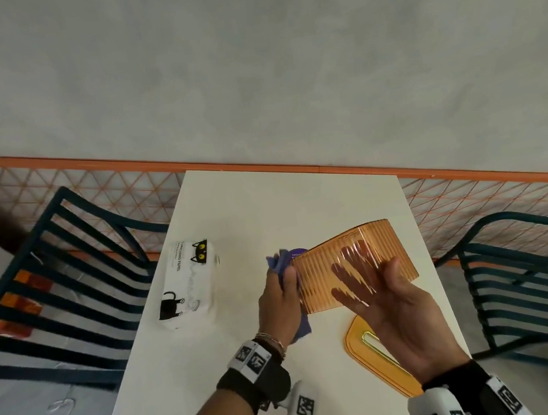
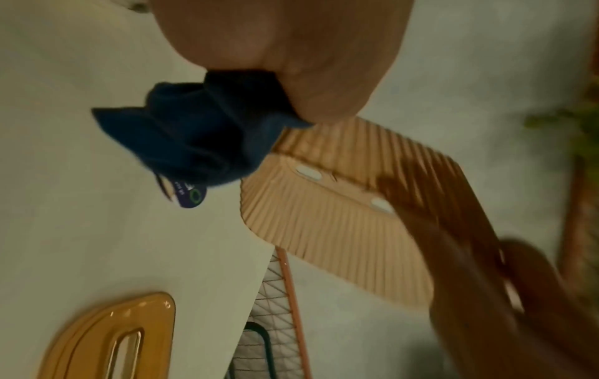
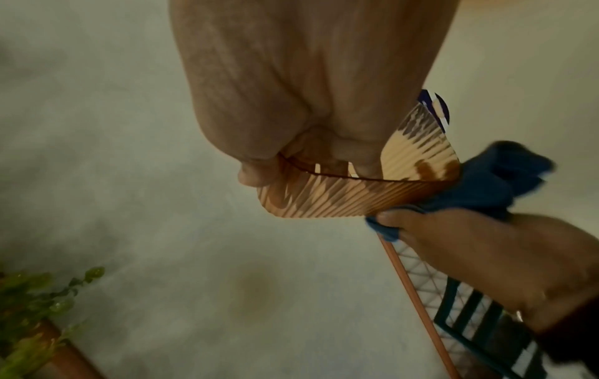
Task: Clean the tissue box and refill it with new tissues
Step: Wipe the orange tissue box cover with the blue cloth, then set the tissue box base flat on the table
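My right hand [image 1: 375, 272] holds the translucent orange ribbed tissue box [image 1: 328, 269] tilted above the white table [image 1: 265, 201]. Its fingers lie inside the open box and show through the wall, with the thumb outside. My left hand [image 1: 282, 285] grips a bunched blue cloth [image 1: 281, 263] against the box's left end. In the left wrist view the cloth [image 2: 194, 138] touches the box [image 2: 324, 225] at its corner. The right wrist view shows the box's [image 3: 340, 197] rim under my palm. The orange lid [image 1: 361, 338] lies flat on the table. A white tissue pack [image 1: 188, 280] printed with black cats lies to the left.
A small purple round label [image 1: 297, 252] sits on the table behind the box. Dark teal slatted chairs stand at the left [image 1: 66, 267] and right [image 1: 533, 279]. An orange-railed mesh fence [image 1: 91, 195] runs behind the table. A green plant [image 3: 32, 307] appears in the right wrist view.
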`<action>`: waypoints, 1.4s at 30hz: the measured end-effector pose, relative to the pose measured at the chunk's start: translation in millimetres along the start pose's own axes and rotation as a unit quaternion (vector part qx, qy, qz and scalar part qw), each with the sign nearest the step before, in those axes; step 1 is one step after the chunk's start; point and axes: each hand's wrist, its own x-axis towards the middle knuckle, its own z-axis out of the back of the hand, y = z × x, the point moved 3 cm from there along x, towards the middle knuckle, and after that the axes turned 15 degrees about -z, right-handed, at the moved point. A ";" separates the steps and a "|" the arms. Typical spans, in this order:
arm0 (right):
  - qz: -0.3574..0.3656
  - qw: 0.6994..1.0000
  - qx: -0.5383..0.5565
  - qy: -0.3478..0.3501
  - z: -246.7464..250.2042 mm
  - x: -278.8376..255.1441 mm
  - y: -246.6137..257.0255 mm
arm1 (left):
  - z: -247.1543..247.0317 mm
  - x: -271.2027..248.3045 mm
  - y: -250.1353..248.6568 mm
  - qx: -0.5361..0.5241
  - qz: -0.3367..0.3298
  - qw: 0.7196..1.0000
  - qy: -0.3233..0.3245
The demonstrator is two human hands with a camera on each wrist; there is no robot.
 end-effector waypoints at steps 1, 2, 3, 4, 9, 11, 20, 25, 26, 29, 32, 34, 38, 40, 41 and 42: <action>-0.002 1.000 -0.016 0.001 3.5 -0.4 1.4 | 6.1 -1.6 12.6 -0.034 0.042 0.999 -0.003; -0.005 0.999 -0.035 0.002 7.3 -0.7 3.6 | 14.1 -5.1 25.1 -0.076 0.091 0.993 -0.003; -0.010 0.998 -0.063 0.004 10.2 -1.4 5.2 | 23.6 -10.0 38.1 -0.100 0.141 0.985 -0.002; -0.014 0.995 -0.103 0.005 12.5 -2.1 6.2 | 34.8 -15.8 53.1 -0.094 0.177 0.980 0.004; -0.038 0.933 -0.356 -0.045 21.3 0.7 -2.3 | 115.7 -45.7 112.5 0.141 0.206 0.968 0.033; -0.054 0.908 -0.411 -0.057 28.4 6.0 -9.2 | 142.1 -53.2 127.3 0.215 0.206 0.954 0.035; -0.107 0.804 -0.582 -0.061 27.1 27.8 -42.0 | 139.0 -49.7 109.0 0.241 0.159 0.952 0.103; -0.084 0.628 -0.773 -0.017 18.3 45.3 -73.2 | 62.3 -39.3 37.0 -0.111 0.164 0.969 0.150; -0.082 0.602 -0.794 -0.015 16.9 48.1 -79.7 | 50.8 -37.7 33.1 -0.109 0.171 0.966 0.162; -0.054 0.500 -0.864 -0.015 16.0 55.7 -97.2 | 32.1 -34.0 41.1 -0.062 0.186 0.971 0.138; -0.037 0.429 -0.902 -0.026 19.2 59.9 -108.9 | 29.1 -33.1 60.3 -0.057 0.217 0.969 0.107; -0.030 0.459 -0.888 -0.032 18.8 57.8 -107.4 | 31.9 -33.2 73.5 -0.063 0.231 0.964 0.116; 0.109 0.596 -0.780 -0.159 36.6 46.4 -74.5 | 43.8 -33.8 97.1 -0.119 0.261 0.949 0.129; 0.164 0.610 -0.716 -0.296 61.7 40.9 -55.7 | 50.5 -35.2 106.4 -0.134 0.264 0.946 0.132; 0.128 0.613 -0.697 -0.350 77.7 41.2 -51.3 | 53.6 -35.7 111.5 -0.139 0.265 0.945 0.132; 0.054 0.623 -0.685 -0.373 90.4 43.3 -50.5 | 56.2 -36.1 114.6 -0.145 0.268 0.944 0.129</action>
